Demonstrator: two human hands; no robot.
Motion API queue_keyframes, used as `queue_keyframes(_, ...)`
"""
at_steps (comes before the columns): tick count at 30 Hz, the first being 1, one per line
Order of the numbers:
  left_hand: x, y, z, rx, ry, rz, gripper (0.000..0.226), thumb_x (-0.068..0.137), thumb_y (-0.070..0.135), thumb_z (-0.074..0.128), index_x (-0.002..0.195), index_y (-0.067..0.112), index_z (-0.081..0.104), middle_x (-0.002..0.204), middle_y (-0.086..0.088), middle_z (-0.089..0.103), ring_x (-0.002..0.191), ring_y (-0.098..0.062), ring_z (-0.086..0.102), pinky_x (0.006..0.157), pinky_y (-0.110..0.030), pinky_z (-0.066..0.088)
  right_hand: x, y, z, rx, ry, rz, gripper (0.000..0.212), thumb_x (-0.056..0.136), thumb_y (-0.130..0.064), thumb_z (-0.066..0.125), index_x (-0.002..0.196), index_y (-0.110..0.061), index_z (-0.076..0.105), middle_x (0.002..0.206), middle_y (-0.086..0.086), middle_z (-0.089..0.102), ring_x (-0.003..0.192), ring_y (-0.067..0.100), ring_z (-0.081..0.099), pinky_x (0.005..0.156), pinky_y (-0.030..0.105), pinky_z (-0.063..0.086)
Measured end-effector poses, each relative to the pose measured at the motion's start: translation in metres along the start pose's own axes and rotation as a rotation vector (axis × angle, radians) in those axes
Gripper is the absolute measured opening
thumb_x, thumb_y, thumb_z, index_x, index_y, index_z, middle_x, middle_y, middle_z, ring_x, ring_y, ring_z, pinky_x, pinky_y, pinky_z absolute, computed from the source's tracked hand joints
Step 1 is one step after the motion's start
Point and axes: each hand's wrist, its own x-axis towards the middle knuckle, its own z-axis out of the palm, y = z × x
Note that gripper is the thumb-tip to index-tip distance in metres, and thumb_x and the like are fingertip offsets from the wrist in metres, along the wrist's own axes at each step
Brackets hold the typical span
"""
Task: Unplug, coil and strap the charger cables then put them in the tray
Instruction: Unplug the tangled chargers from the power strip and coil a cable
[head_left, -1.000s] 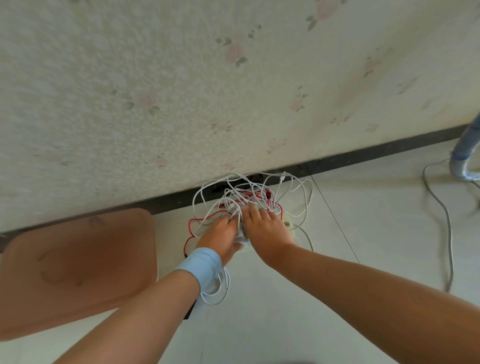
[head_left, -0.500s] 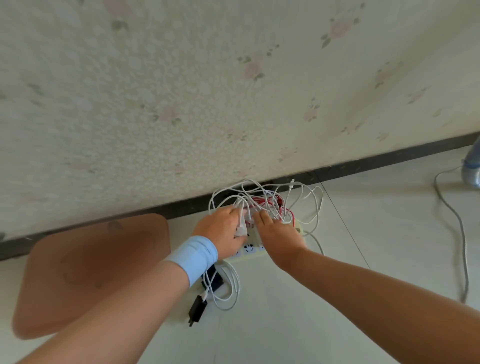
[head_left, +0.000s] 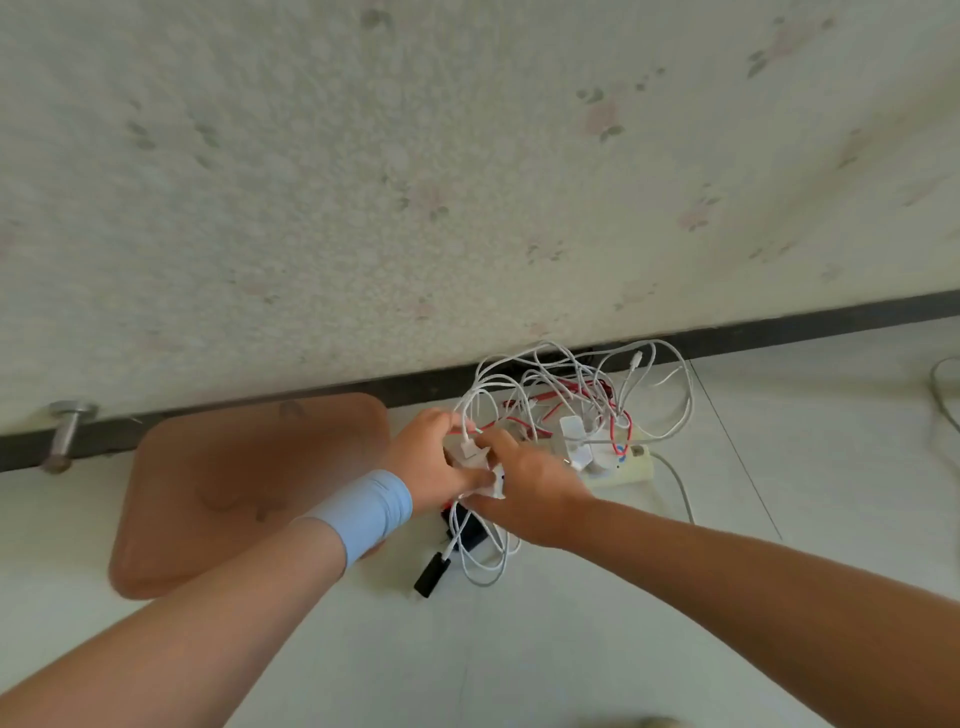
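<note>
The person's left hand, with a light blue fabric wristband on its wrist, and the right hand meet low over the pale tiled floor, close to the wall. Between them is a small white charger plug. The left hand's thumb and fingers are curled round it, and the right hand's fingers are curled against its lower end, though blur hides exactly where they touch. A thin white lead rises from the plug into the tangle of thin white charger cables, which is heaped against the dark skirting board and threaded with a red cable.

Just right of the hands lies a cream plastic power strip with another white adapter block standing on it. Below the hands a loose loop of white cable lies on the floor beside a black rectangular adapter.

The flat salmon-pink plastic tray with rounded corners sits on the floor left of the hands, partly under the left forearm, and no cable lies in it. A round metal door stop sticks out from the skirting at far left, below the flowered cream wallpaper
</note>
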Motion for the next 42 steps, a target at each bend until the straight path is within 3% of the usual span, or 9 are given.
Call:
queue_keyframes(4, -0.014, -0.019, -0.008, -0.033, 0.035, -0.033, 0.056, 0.063, 0.053, 0.081, 0.103, 0.037, 0.046, 0.108, 0.017, 0.054, 0.079, -0.006, 0.058, 0.071, -0.026, 0.05, 0.009, -0.016, 0.02, 0.19, -0.101, 0.106, 0.051, 0.091, -0.03, 0.071, 0.136, -0.02, 0.05, 0.11, -0.002, 0.061, 0.091, 0.017, 0.058, 0.075, 0.025, 0.046)
queue_keyframes(6, -0.021, -0.026, -0.009, 0.074, 0.072, 0.009, 0.051, 0.072, 0.049, 0.074, 0.111, 0.033, 0.045, 0.113, 0.014, 0.048, 0.088, -0.009, 0.057, 0.079, -0.031, 0.052, 0.016, -0.02, 0.029, 0.195, -0.171, 0.125, 0.047, 0.092, -0.023, 0.068, 0.136, -0.022, 0.052, 0.109, -0.001, 0.06, 0.09, 0.017, 0.057, 0.069, 0.023, 0.046)
queue_keyframes(10, -0.022, -0.035, -0.006, 0.401, 0.241, 0.422, 0.039, 0.082, 0.027, 0.068, 0.117, 0.017, 0.052, 0.119, -0.001, 0.047, 0.104, -0.02, 0.05, 0.088, -0.036, 0.047, 0.027, -0.022, 0.043, 0.185, -0.304, 0.165, 0.038, 0.089, -0.016, 0.07, 0.125, -0.02, 0.061, 0.104, 0.0, 0.062, 0.087, 0.02, 0.06, 0.065, 0.023, 0.049)
queue_keyframes(14, -0.013, -0.044, 0.003, 0.697, 0.05, 0.608, 0.024, 0.081, 0.013, 0.063, 0.105, 0.018, 0.061, 0.107, -0.001, 0.056, 0.097, -0.022, 0.054, 0.08, -0.032, 0.046, 0.033, -0.017, 0.052, -0.04, -0.3, 0.155, 0.028, 0.091, -0.021, 0.065, 0.117, -0.011, 0.062, 0.111, 0.007, 0.068, 0.098, 0.029, 0.065, 0.081, 0.036, 0.055)
queue_keyframes(19, -0.009, -0.04, 0.006, 0.808, -0.122, 0.369, 0.041, 0.093, 0.023, 0.05, 0.134, 0.024, 0.047, 0.132, 0.003, 0.048, 0.124, -0.02, 0.043, 0.104, -0.032, 0.032, 0.026, -0.006, 0.03, -0.096, -0.185, 0.114, 0.032, 0.1, -0.017, 0.049, 0.129, -0.013, 0.062, 0.124, 0.006, 0.066, 0.114, 0.026, 0.062, 0.092, 0.032, 0.05)
queue_keyframes(27, 0.014, 0.014, 0.019, 0.639, 0.052, 0.506, 0.041, 0.092, 0.016, 0.05, 0.134, 0.018, 0.054, 0.125, -0.001, 0.057, 0.116, -0.022, 0.05, 0.102, -0.033, 0.035, 0.01, 0.044, -0.028, -0.166, 0.382, -0.073, 0.034, 0.069, 0.014, 0.054, 0.08, -0.014, 0.068, 0.093, 0.003, 0.061, 0.088, 0.029, 0.058, 0.076, 0.037, 0.047)
queue_keyframes(32, 0.035, 0.052, 0.047, 0.58, -0.13, 0.431, 0.026, 0.094, 0.015, 0.047, 0.114, 0.018, 0.064, 0.114, -0.005, 0.061, 0.101, -0.027, 0.059, 0.082, -0.036, 0.049, -0.006, 0.079, -0.061, -0.414, 0.311, -0.115, 0.005, 0.071, -0.015, 0.054, 0.069, -0.02, 0.056, 0.07, -0.004, 0.055, 0.064, 0.026, 0.057, 0.058, 0.026, 0.039)
queue_keyframes(35, 0.042, 0.06, 0.064, 0.683, -0.19, 0.406, 0.034, 0.095, 0.019, 0.047, 0.127, 0.021, 0.059, 0.125, -0.004, 0.056, 0.108, -0.029, 0.058, 0.087, -0.042, 0.052, -0.012, 0.088, -0.07, -0.615, 0.198, -0.019, 0.02, 0.089, -0.03, 0.049, 0.073, -0.022, 0.057, 0.067, -0.004, 0.056, 0.062, 0.02, 0.051, 0.061, 0.025, 0.038)
queue_keyframes(42, 0.056, 0.052, 0.076, 0.542, -0.083, 0.308, 0.064, 0.09, 0.01, 0.055, 0.148, 0.018, 0.03, 0.155, 0.0, 0.029, 0.13, -0.026, 0.045, 0.099, -0.04, 0.047, -0.012, 0.101, -0.067, -0.487, 0.226, 0.011, 0.023, 0.092, -0.03, 0.051, 0.073, -0.019, 0.055, 0.08, 0.002, 0.062, 0.072, 0.025, 0.057, 0.062, 0.028, 0.038)
